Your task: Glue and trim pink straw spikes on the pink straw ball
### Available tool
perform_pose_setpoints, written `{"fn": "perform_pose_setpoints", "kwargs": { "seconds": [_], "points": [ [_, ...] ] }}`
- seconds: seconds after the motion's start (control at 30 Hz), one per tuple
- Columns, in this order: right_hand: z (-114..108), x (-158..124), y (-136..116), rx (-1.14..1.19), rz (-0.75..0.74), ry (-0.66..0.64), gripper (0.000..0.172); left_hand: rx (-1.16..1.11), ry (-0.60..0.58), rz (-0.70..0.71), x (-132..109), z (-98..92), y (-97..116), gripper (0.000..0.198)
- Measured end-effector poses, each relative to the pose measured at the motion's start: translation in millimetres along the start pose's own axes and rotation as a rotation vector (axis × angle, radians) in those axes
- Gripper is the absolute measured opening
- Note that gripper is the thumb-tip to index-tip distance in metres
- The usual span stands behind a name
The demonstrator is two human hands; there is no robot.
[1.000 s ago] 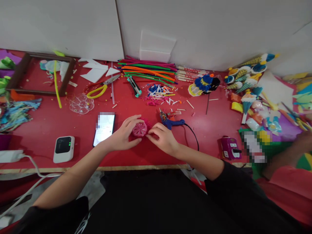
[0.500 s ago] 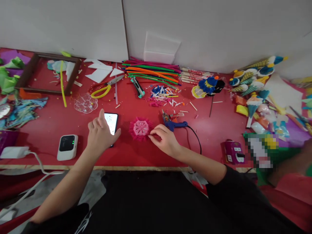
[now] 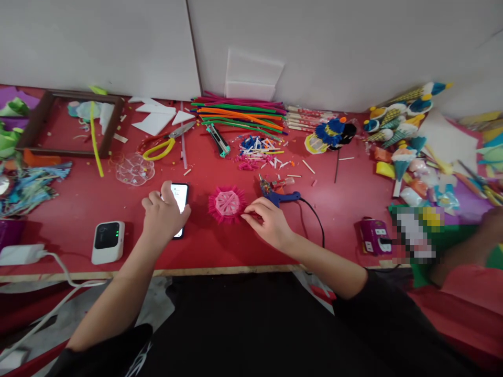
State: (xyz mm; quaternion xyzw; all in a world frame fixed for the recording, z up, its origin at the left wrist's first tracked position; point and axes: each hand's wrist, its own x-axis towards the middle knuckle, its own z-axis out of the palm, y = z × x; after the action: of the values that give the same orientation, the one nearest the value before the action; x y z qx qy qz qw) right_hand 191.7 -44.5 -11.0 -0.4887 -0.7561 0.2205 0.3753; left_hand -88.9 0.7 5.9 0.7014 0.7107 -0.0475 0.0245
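My left hand (image 3: 160,213) hovers over a smartphone (image 3: 180,209) with a lit screen. Its thumb and index finger are apart and it holds nothing; whether a fingertip touches the glass I cannot tell. Between my hands a round pink craft piece (image 3: 227,204) lies on the red table, with a pale clear spoked centre and a fringe of pink strips. My right hand (image 3: 267,220) pinches the right edge of that fringe between thumb and index finger. Just beyond it rests a blue hot glue gun (image 3: 283,197), its black cord trailing toward the table edge.
Pipe cleaners (image 3: 239,115), a cutter knife (image 3: 217,140) and yellow-handled scissors (image 3: 168,145) lie toward the wall. Cut straw bits (image 3: 259,149) are scattered in the middle. A white pocket router (image 3: 108,242) stands left. At right are a purple box (image 3: 376,236) and another person's arm (image 3: 463,254).
My head view has shifted slightly. The left index finger has dipped lower over the phone, and the right hand stays at the pink piece's edge.
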Motion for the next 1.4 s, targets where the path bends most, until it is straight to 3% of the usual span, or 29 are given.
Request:
{"fn": "perform_pose_setpoints", "kwargs": {
  "seconds": [0.2,0.53,0.8,0.9,1.1,1.27,1.4],
  "points": [
    [4,-5,0,-0.001,0.047,0.0,0.01,0.053,-0.041,0.021,0,-4.2,2,0.074],
    [18,-6,0,-0.062,0.015,0.148,0.014,-0.105,0.092,-0.079,-1,12.0,-2,0.078],
    [19,-2,9,-0.007,-0.083,0.12,0.012,-0.2,0.101,-0.056,-7,10.8,2,0.067],
    [17,-3,13,-0.008,-0.116,0.092,0.013,-0.285,0.194,0.058,-11,3.7,4,0.068],
    [14,-1,18,-0.07,-0.174,0.088,0.017,-0.48,0.271,0.619,-13,-17.4,33,0.077],
    [14,0,21,-0.102,-0.266,0.118,0.016,-0.397,0.249,0.721,-10,-12.5,60,0.089],
    [13,-4,27,-0.151,-0.311,0.117,0.015,-0.378,0.21,0.762,-6,-8.2,65,0.081]
  ]
}}
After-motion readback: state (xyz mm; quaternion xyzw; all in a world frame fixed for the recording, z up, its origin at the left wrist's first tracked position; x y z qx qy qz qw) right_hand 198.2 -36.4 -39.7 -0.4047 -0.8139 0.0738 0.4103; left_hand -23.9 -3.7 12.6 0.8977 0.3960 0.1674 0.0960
